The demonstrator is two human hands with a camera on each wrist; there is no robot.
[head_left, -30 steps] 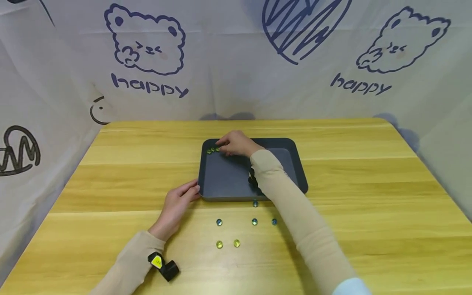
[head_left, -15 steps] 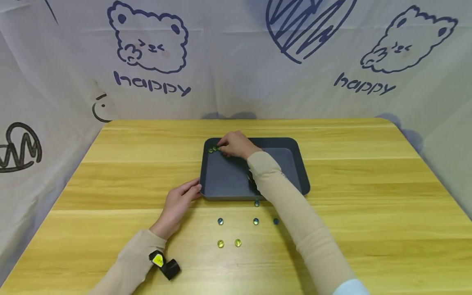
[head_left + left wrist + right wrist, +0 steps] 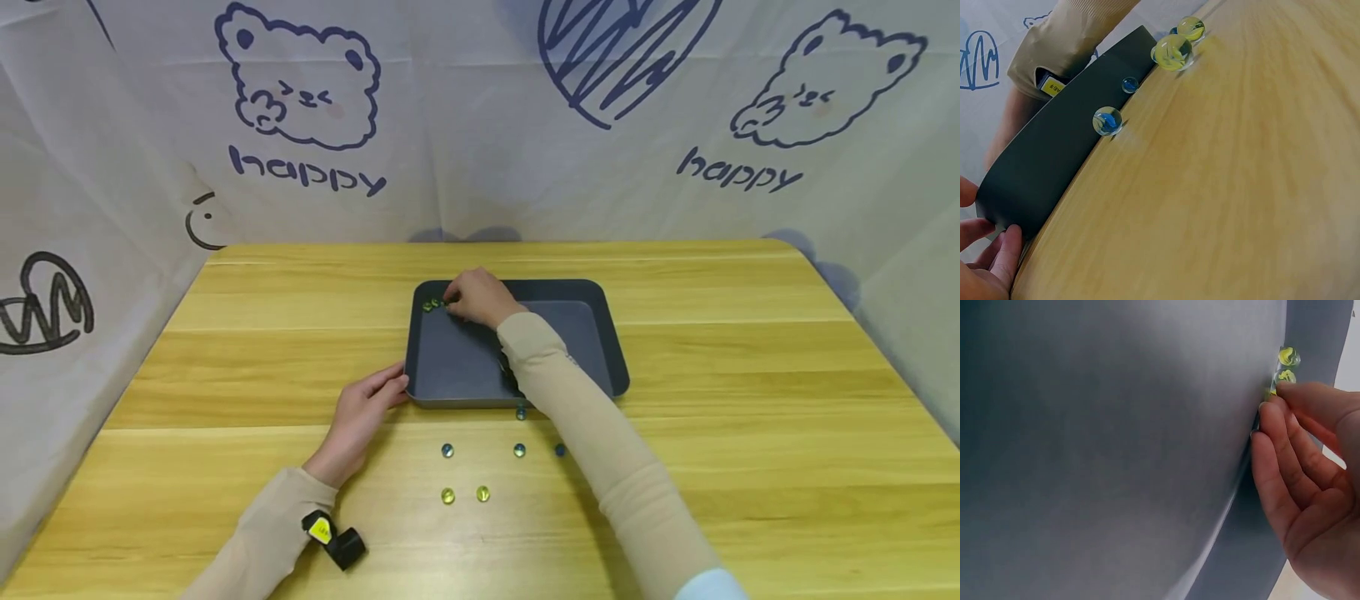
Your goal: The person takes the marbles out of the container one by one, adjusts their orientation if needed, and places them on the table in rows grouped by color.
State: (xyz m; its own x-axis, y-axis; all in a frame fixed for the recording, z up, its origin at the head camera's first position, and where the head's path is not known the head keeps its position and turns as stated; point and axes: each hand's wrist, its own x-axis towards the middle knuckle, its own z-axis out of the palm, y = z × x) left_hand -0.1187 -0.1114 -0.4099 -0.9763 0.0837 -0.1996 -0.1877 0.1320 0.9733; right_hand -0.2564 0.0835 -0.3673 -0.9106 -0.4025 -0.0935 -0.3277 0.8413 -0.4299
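A dark grey tray (image 3: 461, 358) lies on the wooden table. In its far left corner, yellow-swirled glass marbles (image 3: 1289, 357) sit in a short row along the wall. My right hand (image 3: 482, 297) reaches into the tray and pinches a marble (image 3: 1271, 394) at the end of that row; the fingertips partly hide it. Outside, my left hand (image 3: 360, 421) touches the near left corner of the tray with fairly straight fingers. In front of the tray lie several blue marbles (image 3: 447, 451) and two yellow marbles (image 3: 483, 494).
The wooden table (image 3: 750, 400) reaches out on both sides of the tray. Behind it hangs a white cloth (image 3: 450, 125) with drawings. One blue marble (image 3: 521, 413) lies close against the tray's near wall, and my right forearm passes just beside it.
My right hand has shifted very slightly at the end of the marble row, its fingers drawing closer together. The left hand and the tray stay in place.
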